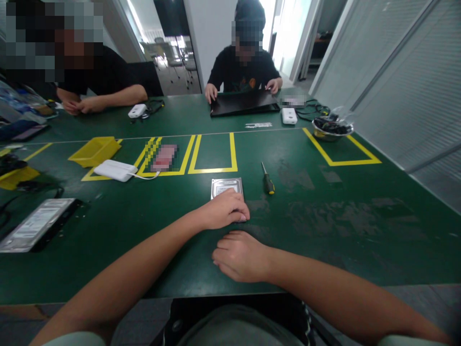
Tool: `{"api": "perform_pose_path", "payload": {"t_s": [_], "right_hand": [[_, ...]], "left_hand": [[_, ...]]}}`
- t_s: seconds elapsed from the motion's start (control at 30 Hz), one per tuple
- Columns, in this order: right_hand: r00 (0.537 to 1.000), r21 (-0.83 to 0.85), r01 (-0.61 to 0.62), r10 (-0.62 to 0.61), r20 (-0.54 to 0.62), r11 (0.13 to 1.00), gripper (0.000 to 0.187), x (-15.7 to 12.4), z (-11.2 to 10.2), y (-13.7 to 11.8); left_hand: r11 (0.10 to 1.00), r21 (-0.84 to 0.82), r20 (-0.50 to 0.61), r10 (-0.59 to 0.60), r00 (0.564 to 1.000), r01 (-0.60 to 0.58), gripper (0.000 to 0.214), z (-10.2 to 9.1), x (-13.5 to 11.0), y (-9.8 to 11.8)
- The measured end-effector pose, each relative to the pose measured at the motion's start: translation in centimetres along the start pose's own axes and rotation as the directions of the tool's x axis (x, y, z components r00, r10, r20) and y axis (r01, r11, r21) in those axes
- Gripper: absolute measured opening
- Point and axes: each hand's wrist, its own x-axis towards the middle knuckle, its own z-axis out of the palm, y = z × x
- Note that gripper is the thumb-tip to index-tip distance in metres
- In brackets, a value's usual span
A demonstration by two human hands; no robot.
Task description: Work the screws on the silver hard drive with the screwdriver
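A small silver hard drive (226, 183) with a white label lies flat on the green table in front of me. My left hand (227, 209) rests over its near half, fingers curled down at the right edge and closed on it; that part of the drive is hidden. Closer to the table's front edge, my right hand (240, 256) lies knuckles up in a loose fist on the tabletop. Its palm is out of sight, and nothing shows in it. To the right of the drive is a screwdriver (268, 181) with a black and yellow handle.
On the left are a larger hard drive (39, 223), a white power bank (115, 170) cabled to a phone (164, 157), and a yellow bin (95, 151). A metal bowl (332, 129) stands at right. Across the table, one person holds a black panel (245, 103); another sits left.
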Motion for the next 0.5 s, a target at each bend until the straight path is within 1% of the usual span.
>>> {"api": "perform_pose_path", "payload": {"t_s": [0.17, 0.33, 0.5], "right_hand": [[1.0, -0.003, 0.003, -0.003, -0.002, 1.0, 0.018, 0.0, 0.11, 0.04], [1.0, -0.003, 0.008, -0.008, -0.005, 1.0, 0.019, 0.02, 0.11, 0.05], [1.0, -0.003, 0.007, -0.007, 0.001, 1.0, 0.019, 0.05, 0.14, 0.04]], "left_hand": [[1.0, -0.002, -0.003, 0.012, 1.0, -0.012, 0.015, 0.02, -0.04, -0.05], [0.999, 0.05, -0.024, 0.013, 1.0, -0.012, 0.016, 0.27, -0.25, -0.04], [0.996, 0.078, -0.029, 0.039, 0.999, -0.036, 0.02, 0.41, -0.4, -0.05]]}}
